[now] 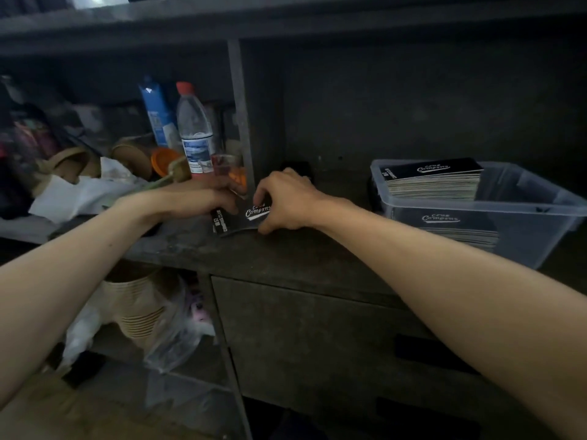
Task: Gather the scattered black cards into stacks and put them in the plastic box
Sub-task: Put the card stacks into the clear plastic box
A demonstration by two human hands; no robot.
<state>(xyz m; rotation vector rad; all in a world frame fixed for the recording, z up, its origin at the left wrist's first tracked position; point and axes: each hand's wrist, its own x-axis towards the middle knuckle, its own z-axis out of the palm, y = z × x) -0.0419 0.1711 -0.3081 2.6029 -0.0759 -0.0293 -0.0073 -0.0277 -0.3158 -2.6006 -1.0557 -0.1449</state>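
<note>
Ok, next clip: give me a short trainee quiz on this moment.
1. True or false: the plastic box already holds stacked cards.
2. Who holds the black cards on the shelf? A left only, B right only, C both hands.
3. The clear bottle has a ___ cap.
Key: 1 true. 2 C: left hand and right hand grip them. 3 red.

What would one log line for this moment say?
left hand: holds cards | right hand: holds cards | box: two stacks inside
</note>
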